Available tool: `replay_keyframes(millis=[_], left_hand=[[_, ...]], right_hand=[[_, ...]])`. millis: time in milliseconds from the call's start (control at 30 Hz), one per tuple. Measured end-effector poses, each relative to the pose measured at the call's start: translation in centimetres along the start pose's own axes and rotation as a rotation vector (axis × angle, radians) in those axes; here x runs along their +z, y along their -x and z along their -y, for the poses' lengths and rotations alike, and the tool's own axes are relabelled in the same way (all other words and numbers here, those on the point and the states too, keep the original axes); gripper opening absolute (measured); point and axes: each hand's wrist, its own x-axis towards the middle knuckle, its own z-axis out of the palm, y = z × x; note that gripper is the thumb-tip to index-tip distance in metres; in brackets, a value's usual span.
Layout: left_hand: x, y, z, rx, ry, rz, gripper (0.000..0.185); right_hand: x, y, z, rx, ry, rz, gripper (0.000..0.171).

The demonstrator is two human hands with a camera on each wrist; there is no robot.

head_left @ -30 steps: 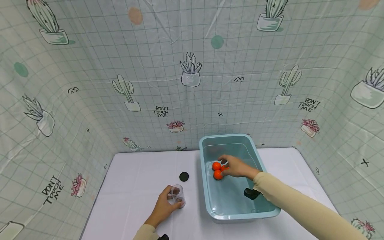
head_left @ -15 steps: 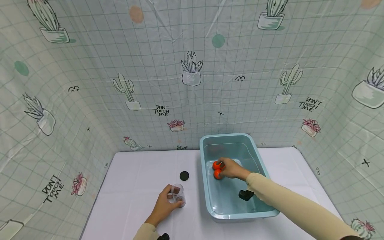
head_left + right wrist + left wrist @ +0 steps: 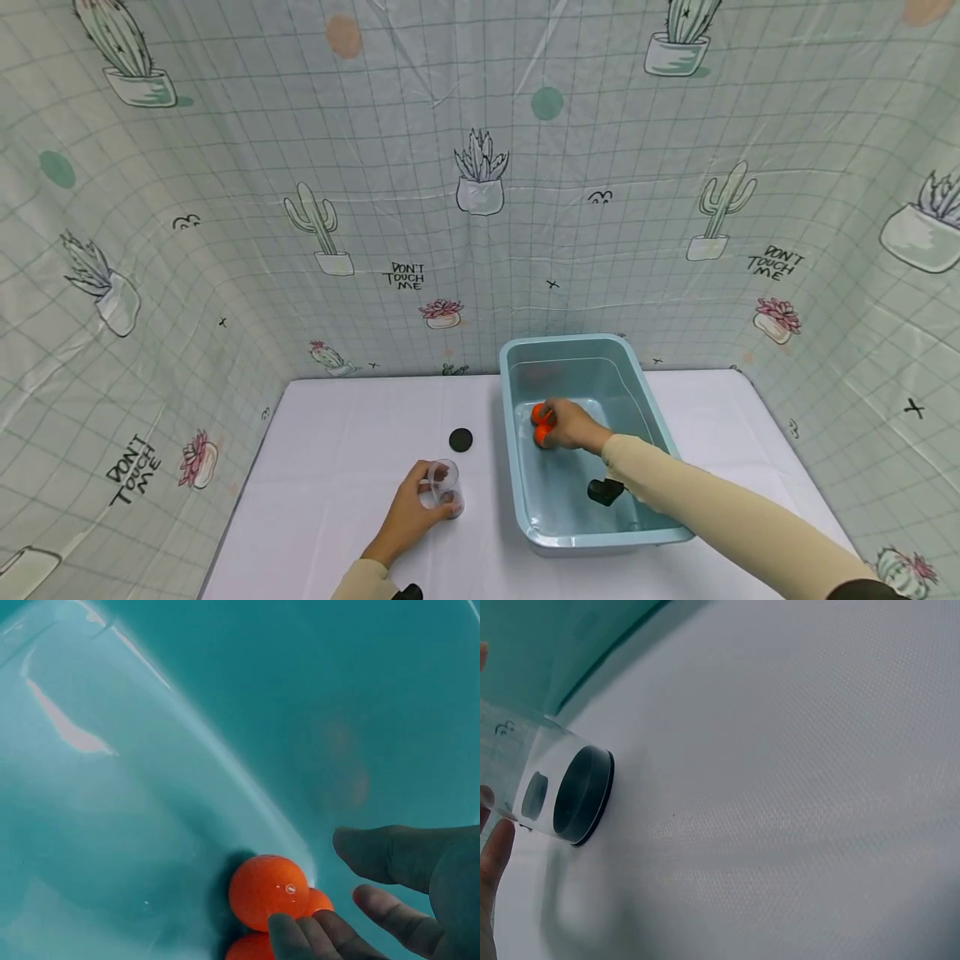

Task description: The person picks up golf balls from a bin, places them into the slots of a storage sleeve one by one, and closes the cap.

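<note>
My left hand (image 3: 408, 510) grips a clear plastic cup (image 3: 444, 489) that stands on the white table (image 3: 337, 467). In the left wrist view the cup (image 3: 555, 787) shows its dark base, with my fingers (image 3: 493, 855) at its side. My right hand (image 3: 572, 423) reaches into the light blue tub (image 3: 517, 492). Its loosely curled fingers (image 3: 300, 936) touch a cluster of orange balls (image 3: 538, 413) by the tub's left wall. In the right wrist view the nearest orange ball (image 3: 268, 891) lies just past my fingertips, and my thumb stands apart above them.
A black round lid (image 3: 461, 439) lies on the table between the cup and the tub. The tub holds shallow water. A cactus-print curtain (image 3: 480, 183) walls the table on three sides. A black wrist camera (image 3: 603, 490) hangs under my right forearm.
My right hand has slid left inside the tub and its fingers have curled closer onto the orange balls. The left hand and the cup have stayed put.
</note>
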Motion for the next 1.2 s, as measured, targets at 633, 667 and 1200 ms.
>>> replay_keyframes(millis=[633,667,1200], left_hand=[[-0.1,0.1,-0.2,0.013,0.175,-0.001,0.053],[-0.1,0.1,-0.2,0.012,0.173,0.001,0.052],[-0.2,0.2,-0.1,0.001,0.175,0.012,0.049]], right_hand=[[1.7,-1.0,-0.8,0.080,-0.033,-0.072,0.044],[1.8,-1.1,-0.8,0.074,-0.022,-0.075,0.044],[2.6,-0.9,-0.6,0.000,0.008,-0.016,0.026]])
